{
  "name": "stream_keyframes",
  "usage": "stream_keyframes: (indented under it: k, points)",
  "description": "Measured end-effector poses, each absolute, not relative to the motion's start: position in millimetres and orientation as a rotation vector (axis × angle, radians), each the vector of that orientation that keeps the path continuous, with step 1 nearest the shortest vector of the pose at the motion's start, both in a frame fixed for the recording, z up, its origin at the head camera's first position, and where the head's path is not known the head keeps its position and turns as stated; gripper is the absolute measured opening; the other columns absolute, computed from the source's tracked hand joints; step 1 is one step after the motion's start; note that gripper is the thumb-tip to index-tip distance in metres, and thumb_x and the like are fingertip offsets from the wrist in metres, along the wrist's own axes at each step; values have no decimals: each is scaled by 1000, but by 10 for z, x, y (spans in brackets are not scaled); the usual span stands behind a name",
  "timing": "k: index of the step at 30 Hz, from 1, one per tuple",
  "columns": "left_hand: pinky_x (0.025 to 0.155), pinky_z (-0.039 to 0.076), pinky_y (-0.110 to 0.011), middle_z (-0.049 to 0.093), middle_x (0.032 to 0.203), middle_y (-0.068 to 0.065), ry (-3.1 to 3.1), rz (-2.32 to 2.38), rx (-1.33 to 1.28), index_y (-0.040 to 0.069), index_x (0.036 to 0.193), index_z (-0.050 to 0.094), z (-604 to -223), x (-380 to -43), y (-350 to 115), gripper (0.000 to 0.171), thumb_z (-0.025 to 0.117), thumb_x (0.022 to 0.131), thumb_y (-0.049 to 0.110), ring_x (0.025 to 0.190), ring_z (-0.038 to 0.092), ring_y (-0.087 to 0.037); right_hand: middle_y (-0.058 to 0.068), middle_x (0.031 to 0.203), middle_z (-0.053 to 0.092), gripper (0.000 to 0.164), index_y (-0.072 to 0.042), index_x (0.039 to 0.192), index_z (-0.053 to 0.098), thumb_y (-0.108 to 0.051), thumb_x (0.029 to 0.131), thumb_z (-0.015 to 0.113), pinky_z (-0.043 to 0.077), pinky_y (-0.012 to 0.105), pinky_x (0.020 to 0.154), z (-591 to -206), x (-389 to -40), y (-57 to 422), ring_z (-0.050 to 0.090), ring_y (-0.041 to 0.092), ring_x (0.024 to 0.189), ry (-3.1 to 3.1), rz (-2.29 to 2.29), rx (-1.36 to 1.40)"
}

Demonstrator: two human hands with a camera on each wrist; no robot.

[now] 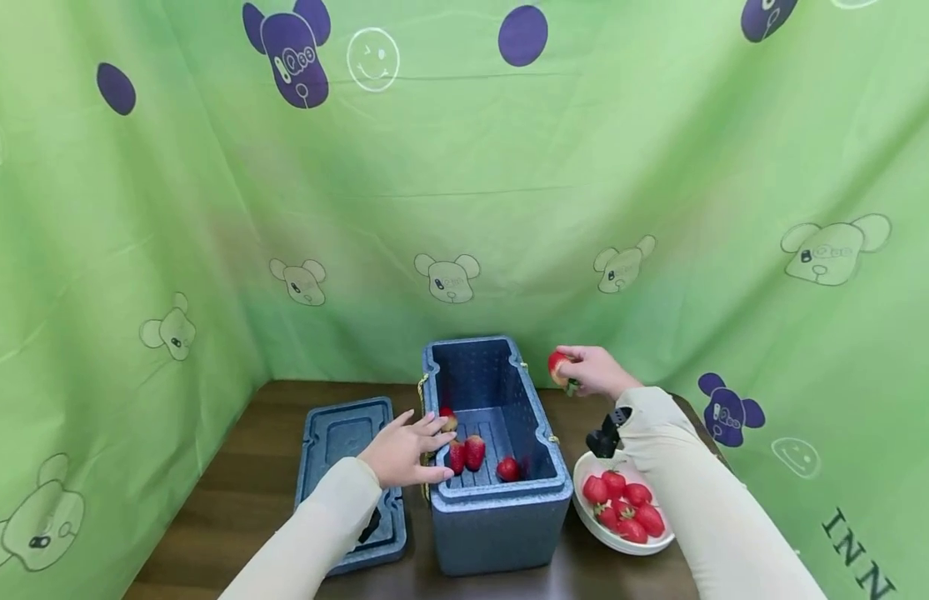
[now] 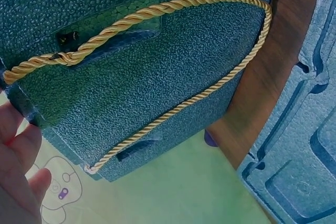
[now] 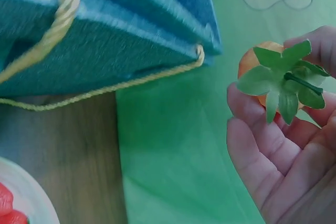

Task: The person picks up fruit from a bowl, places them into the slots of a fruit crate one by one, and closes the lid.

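My right hand (image 1: 597, 372) pinches a red strawberry (image 1: 558, 365) in the air, just beyond the right wall of a blue foam box (image 1: 497, 529). In the right wrist view the strawberry's green leaves (image 3: 286, 77) face the camera. My left hand (image 1: 407, 450) rests on the box's left rim with its fingers spread. Inside the box lie several strawberries (image 1: 475, 452), some partly behind the left fingers. A white bowl (image 1: 617, 546) holding several more strawberries stands right of the box, partly under my right forearm.
The box's blue lid (image 1: 340, 429) lies on the wooden table (image 1: 209, 508) to the left, partly beneath my left arm. A yellow rope (image 2: 205, 95) hangs along the box's left side. A green printed cloth (image 1: 449, 208) hangs behind and at both sides.
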State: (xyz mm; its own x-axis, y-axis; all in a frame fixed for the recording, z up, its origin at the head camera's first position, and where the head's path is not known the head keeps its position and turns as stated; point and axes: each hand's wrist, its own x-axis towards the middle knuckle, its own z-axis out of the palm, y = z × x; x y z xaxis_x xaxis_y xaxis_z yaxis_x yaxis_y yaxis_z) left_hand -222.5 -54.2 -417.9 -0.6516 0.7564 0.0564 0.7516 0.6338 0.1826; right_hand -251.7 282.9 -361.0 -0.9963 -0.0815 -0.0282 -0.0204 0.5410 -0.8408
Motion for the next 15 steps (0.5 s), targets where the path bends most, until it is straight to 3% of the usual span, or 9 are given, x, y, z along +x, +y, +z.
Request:
stream_keyframes:
  k: [15]
  points:
    - [113, 19, -52, 44, 146, -8, 2797, 270, 1313, 15, 138, 54, -4164, -2237, -542, 59, 54, 92, 51, 139, 33, -24, 28, 118, 57, 62, 9, 140, 41, -6, 81, 55, 50, 23, 58, -3614, -2733, 2420, 55, 16, 82, 2691, -1465, -167]
